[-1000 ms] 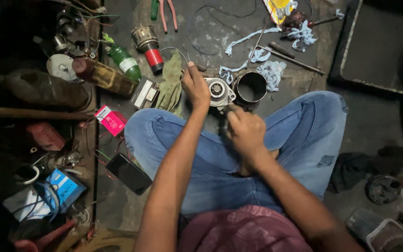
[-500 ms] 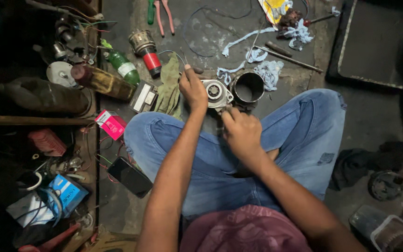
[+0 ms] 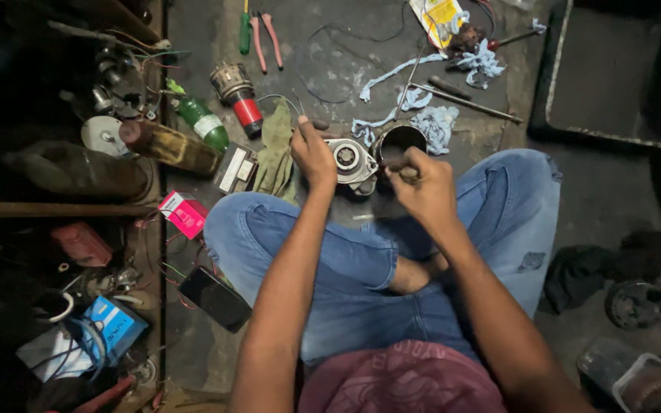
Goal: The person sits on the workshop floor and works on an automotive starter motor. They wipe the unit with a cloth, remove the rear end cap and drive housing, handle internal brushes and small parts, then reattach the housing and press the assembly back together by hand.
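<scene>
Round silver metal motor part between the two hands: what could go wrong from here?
1. The round silver metal motor part rests on the floor at the crossed legs, steadied only by the left hand; it may tip or roll against the open dark metal cylinder beside it.
2. The right hand works close above that cylinder's rim, so fingers could catch.
3. Frayed pale blue rag strips lie close and could snag.

Single head-worn view, looking steeply down from close above onto crossed legs in jeans [image 3: 361, 268] and cluttered floor [image 3: 330, 76]; shelves at left.
</scene>
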Demonstrator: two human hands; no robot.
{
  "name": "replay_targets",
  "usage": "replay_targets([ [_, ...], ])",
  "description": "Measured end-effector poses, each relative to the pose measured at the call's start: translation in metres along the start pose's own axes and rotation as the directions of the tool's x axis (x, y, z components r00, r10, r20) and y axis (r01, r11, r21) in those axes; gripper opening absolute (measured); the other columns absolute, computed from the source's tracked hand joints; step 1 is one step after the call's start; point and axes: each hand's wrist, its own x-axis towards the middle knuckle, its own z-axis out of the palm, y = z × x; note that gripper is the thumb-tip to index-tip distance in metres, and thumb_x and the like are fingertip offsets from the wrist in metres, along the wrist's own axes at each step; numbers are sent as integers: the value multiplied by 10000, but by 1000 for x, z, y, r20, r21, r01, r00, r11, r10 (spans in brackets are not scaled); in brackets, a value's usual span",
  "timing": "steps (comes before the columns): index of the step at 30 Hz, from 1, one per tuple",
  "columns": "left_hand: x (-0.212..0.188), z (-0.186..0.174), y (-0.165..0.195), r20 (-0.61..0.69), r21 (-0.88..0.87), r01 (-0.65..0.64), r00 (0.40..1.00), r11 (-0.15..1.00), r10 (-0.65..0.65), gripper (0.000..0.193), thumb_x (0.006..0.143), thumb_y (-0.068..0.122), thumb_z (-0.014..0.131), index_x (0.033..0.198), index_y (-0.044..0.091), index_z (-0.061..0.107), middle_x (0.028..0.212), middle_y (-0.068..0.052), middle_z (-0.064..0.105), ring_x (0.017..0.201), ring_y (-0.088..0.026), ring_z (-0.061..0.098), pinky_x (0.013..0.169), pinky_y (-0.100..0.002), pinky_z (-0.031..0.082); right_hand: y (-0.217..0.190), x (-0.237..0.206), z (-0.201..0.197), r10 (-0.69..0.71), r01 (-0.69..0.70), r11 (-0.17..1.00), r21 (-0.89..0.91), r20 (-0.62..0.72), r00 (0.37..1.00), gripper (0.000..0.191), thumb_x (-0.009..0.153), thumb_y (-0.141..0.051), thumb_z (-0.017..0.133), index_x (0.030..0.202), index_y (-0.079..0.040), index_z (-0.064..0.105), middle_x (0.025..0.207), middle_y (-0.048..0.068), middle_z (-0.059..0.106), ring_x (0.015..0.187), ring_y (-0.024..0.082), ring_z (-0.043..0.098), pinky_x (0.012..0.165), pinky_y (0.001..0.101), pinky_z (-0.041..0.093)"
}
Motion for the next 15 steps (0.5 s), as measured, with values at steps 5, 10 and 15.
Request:
replay_targets([
  [5,2,1,-1,-20,35,-54,998,998,55,567,1071,393,389,818,-22,681,678,-135,685,643,-268,675,673,-400,502,-6,4,5,-112,112,993,27,-9,994,161,820,-42,720,980,-58,707,835,139,736,751,255,756,640,343,554],
  [10,2,0,-4,0,18,-18,1000,1000,18,561,1065,397,389,818,-16,677,654,-138,701,640,-258,672,699,-395,509,-13,8,3,-102,105,991,-82,36,994,127,809,-81,737,925,-69,686,809,142,722,749,323,739,641,384,556],
  [15,2,2,-4,-33,-26,-25,999,999,24,543,1060,389,413,816,-17,679,695,-132,684,668,-255,654,690,-405,505,-19,17,0,-174,178,974,-141,45,984,166,783,-85,724,947,-82,694,821,140,728,772,345,732,651,406,560],
])
